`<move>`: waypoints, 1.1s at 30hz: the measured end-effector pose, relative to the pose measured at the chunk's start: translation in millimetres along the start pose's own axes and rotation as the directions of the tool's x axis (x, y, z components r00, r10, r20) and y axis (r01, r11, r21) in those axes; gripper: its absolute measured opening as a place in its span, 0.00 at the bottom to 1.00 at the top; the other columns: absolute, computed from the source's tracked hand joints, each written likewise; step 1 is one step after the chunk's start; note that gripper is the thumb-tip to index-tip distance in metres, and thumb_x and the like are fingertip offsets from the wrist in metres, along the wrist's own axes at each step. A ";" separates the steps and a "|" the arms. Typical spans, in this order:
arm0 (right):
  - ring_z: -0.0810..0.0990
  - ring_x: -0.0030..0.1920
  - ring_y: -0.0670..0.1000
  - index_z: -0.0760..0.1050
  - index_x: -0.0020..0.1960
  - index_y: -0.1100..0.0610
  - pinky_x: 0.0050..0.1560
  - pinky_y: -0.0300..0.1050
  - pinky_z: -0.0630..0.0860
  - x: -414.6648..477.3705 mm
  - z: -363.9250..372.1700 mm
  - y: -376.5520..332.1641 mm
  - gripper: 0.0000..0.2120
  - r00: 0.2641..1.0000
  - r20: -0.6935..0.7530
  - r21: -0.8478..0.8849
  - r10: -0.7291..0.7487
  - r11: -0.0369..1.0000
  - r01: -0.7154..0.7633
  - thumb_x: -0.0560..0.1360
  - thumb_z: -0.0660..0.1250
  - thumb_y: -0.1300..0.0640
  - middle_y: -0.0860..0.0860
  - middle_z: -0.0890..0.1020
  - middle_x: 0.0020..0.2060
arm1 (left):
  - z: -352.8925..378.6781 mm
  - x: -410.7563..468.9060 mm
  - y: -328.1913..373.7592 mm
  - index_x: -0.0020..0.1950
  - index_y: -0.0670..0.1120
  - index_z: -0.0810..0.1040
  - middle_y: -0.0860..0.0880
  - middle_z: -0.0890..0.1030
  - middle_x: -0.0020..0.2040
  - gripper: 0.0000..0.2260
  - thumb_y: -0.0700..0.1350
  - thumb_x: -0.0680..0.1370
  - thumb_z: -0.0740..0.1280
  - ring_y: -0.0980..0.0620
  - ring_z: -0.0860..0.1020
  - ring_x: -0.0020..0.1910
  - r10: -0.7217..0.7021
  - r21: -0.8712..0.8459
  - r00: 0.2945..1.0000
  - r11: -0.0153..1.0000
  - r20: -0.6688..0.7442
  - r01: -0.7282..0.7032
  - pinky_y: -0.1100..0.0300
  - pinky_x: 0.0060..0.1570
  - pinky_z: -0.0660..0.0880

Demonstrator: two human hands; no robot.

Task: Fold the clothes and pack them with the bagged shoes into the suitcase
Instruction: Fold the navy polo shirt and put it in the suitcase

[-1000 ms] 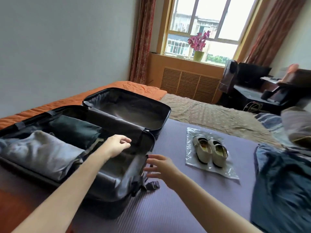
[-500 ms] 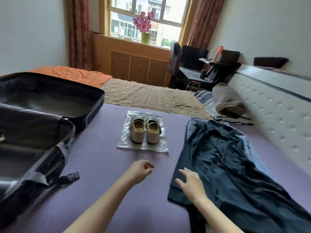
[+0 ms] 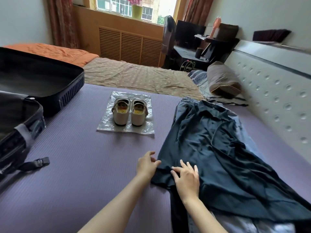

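left hand (image 3: 146,165), right hand (image 3: 186,179) reached dark shirt (image 3: 210,148); spread out, creased

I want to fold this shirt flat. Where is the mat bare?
Bare: the purple mat between the suitcase and the dark shirt, nearer you than the shoes, save a strap buckle. Crowded: the right, shirt over jeans toward the headboard.

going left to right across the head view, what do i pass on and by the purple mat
suitcase → shoes → shirt → headboard
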State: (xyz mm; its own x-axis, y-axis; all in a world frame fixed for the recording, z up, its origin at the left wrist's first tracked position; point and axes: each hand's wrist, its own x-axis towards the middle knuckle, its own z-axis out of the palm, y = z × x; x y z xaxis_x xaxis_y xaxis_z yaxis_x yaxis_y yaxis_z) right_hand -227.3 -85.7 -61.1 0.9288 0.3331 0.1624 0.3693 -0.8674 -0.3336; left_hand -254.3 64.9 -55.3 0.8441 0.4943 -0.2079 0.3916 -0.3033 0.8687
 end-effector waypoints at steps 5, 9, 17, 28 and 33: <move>0.69 0.70 0.49 0.80 0.60 0.51 0.74 0.44 0.41 -6.6 5.0 -1.3 0.13 0.993 -0.114 0.063 -0.038 0.997 0.046 0.78 0.64 0.51 0.52 0.75 0.66 | -0.1 -1.4 -0.5 0.55 0.48 0.78 0.51 0.79 0.43 0.10 0.45 0.74 0.70 0.50 0.79 0.47 0.005 -0.003 0.997 1.000 -0.074 -0.005 0.60 0.48 0.73; 0.80 0.60 0.50 0.83 0.53 0.53 0.73 0.42 0.46 -14.3 10.5 -8.9 0.08 0.983 -0.165 0.083 -0.083 0.992 0.097 0.75 0.69 0.55 0.53 0.83 0.55 | -19.8 -4.0 -7.3 0.46 0.47 0.78 0.49 0.82 0.41 0.02 0.41 0.75 0.69 0.49 0.80 0.42 0.027 -0.102 0.992 0.994 -0.122 -0.039 0.58 0.44 0.75; 0.82 0.36 0.47 0.82 0.44 0.46 0.35 0.39 0.76 -54.1 16.8 -84.9 0.08 0.971 -0.082 0.193 -0.223 0.953 0.235 0.72 0.65 0.47 0.43 0.85 0.38 | -81.1 -24.5 -44.7 0.47 0.44 0.80 0.49 0.79 0.40 0.06 0.36 0.77 0.65 0.51 0.77 0.43 0.021 -0.089 0.973 0.995 -0.229 -0.043 0.69 0.36 0.66; 0.83 0.43 0.50 0.81 0.50 0.53 0.46 0.43 0.80 -33.2 26.0 -99.9 0.11 0.907 -0.337 0.080 -0.254 0.952 0.296 0.68 0.73 0.55 0.49 0.84 0.43 | -187.4 -33.7 -101.5 0.48 0.39 0.83 0.40 0.82 0.45 0.07 0.32 0.76 0.65 0.43 0.79 0.48 0.099 0.171 0.921 0.985 -0.377 -0.036 0.56 0.49 0.70; 0.65 0.71 0.53 0.67 0.71 0.57 0.72 0.47 0.59 -6.7 9.1 -14.3 0.25 0.980 -0.170 -0.164 0.105 0.977 -0.133 0.77 0.65 0.48 0.53 0.69 0.71 | -217.1 -31.9 -121.4 0.47 0.38 0.82 0.35 0.78 0.46 0.07 0.32 0.75 0.65 0.37 0.77 0.47 0.140 0.314 0.895 0.949 -0.423 0.000 0.49 0.53 0.71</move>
State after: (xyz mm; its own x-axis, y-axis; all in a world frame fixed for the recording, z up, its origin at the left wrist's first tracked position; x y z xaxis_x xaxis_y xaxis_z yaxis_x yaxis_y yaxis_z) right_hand -238.6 -72.1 -65.8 0.9438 0.1722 0.2822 0.2323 -0.9528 -0.1954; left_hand -408.2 262.8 -56.6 0.6556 0.7445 0.1260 0.4865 -0.5441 0.6836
